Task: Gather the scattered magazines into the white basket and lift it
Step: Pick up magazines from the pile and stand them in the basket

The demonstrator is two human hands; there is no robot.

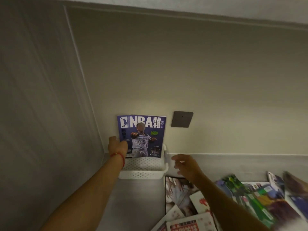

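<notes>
A white perforated basket (143,174) sits on the grey counter against the wall corner. A blue NBA magazine (142,135) stands upright in it, leaning on the wall. My left hand (116,145) grips the magazine's lower left edge. My right hand (186,165) hovers just right of the basket with fingers loosely spread, holding nothing. Several magazines (250,195) lie scattered on the counter at the lower right, one with a pale photo cover (178,194) nearest the basket.
A dark square wall plate (182,119) is on the wall right of the NBA magazine. The grey counter (138,205) runs in front of the basket. A side wall closes off the left.
</notes>
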